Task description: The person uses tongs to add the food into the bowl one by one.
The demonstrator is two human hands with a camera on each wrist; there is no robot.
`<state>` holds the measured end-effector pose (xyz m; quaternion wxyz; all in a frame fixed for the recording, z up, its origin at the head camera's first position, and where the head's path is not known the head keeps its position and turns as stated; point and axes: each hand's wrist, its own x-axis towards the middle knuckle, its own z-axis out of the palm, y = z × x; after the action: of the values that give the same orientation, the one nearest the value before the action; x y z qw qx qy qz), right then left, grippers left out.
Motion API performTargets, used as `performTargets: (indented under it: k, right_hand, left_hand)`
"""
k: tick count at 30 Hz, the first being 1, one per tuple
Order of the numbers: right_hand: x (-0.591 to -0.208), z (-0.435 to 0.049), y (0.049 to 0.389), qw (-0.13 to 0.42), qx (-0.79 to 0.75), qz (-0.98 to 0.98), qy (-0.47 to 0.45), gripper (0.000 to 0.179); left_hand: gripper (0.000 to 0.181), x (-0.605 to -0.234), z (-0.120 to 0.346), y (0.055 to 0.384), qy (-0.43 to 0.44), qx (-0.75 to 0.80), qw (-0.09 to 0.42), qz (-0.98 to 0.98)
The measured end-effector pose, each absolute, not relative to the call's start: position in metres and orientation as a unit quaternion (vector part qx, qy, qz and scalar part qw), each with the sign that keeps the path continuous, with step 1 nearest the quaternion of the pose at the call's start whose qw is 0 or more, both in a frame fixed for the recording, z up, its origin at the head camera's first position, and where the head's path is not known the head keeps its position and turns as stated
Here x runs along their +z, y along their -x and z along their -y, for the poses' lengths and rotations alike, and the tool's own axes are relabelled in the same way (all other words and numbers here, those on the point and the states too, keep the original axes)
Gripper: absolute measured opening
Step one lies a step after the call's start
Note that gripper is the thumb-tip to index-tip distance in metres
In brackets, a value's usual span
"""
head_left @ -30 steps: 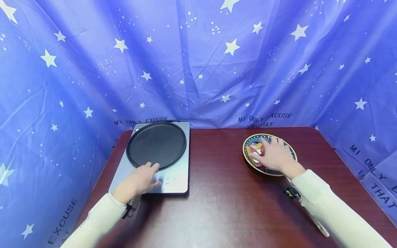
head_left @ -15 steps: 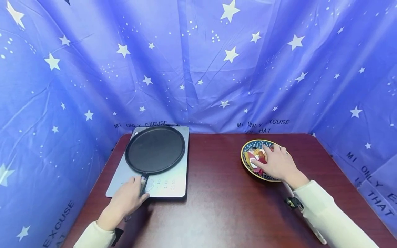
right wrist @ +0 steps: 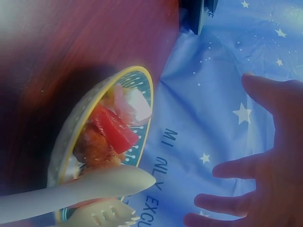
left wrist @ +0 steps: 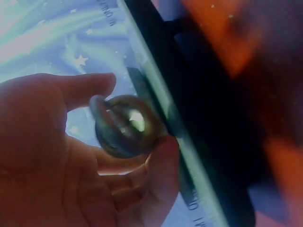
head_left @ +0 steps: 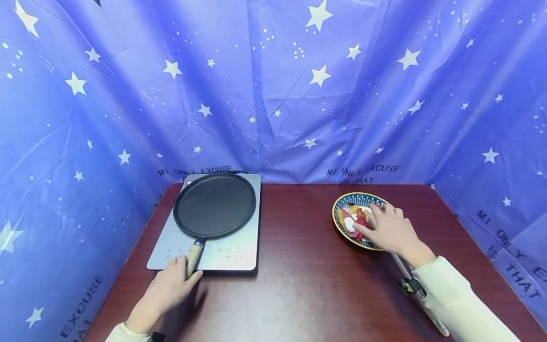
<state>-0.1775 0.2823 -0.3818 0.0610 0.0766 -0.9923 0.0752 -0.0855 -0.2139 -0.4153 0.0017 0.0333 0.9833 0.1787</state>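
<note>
My left hand (head_left: 171,285) has its fingers curled loosely round the wooden handle (head_left: 193,259) of a black flat frying pan (head_left: 215,204). In the left wrist view, the handle's metal end with a ring (left wrist: 125,125) lies between thumb and fingers, one fingertip against it. My right hand (head_left: 391,228), fingers spread apart and holding nothing, hovers over a patterned bowl (head_left: 339,223) with a yellow rim. Inside are a red piece (right wrist: 113,130), browned pieces (right wrist: 92,146) and a white piece (right wrist: 139,106) of food. A beige spoon-like utensil (right wrist: 94,187) and a fork-like one (right wrist: 102,213) cross the bowl.
Beneath the pan is a silver induction cooktop (head_left: 248,237) with touch markings at its front. Both stand on a dark red table (head_left: 295,237). A blue star-printed curtain (head_left: 282,85) surrounds the table behind and at the sides.
My left hand has drawn back toward the handle's end, uncovering the wooden part. My right hand has shifted slightly right over the bowl, showing more food.
</note>
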Motion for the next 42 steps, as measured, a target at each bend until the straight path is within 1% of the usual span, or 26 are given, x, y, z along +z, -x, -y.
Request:
performTargets:
  k: [7, 14, 19, 23, 28, 32, 38, 42]
  right_hand:
    - [-0.389, -0.290, 0.170, 0.046, 0.084, 0.993, -0.072, 0.086]
    - [-0.388, -0.295, 0.161, 0.046, 0.092, 0.992, -0.069, 0.085]
    - [-0.391, -0.303, 0.155, 0.059, 0.090, 0.992, -0.072, 0.079]
    - [-0.396, -0.311, 0.149, 0.057, 0.085, 0.993, -0.064, 0.079]
    - [-0.402, -0.320, 0.141, 0.062, 0.091, 0.993, -0.049, 0.073]
    - [-0.410, -0.330, 0.135, 0.038, 0.099, 0.994, -0.030, 0.072]
    - [-0.423, -0.346, 0.127, -0.013, 0.110, 0.994, 0.001, 0.082]
    - [-0.429, -0.356, 0.124, -0.040, 0.110, 0.993, 0.017, 0.089]
  left_hand:
    - [0.031, -0.429, 0.210, 0.081, 0.022, 0.229, 0.010, -0.973]
    - [0.019, -0.441, 0.209, 0.086, 0.065, 0.260, 0.001, -0.963]
    - [0.019, -0.446, 0.209, 0.093, 0.073, 0.281, 0.000, -0.957]
    - [0.021, -0.448, 0.208, 0.097, 0.070, 0.278, -0.009, -0.958]
    - [0.023, -0.449, 0.208, 0.100, 0.078, 0.277, -0.012, -0.958]
    - [0.024, -0.449, 0.208, 0.100, 0.085, 0.276, -0.011, -0.957]
    - [0.029, -0.449, 0.207, 0.100, 0.092, 0.265, -0.008, -0.960]
    - [0.029, -0.449, 0.207, 0.100, 0.090, 0.258, -0.012, -0.962]
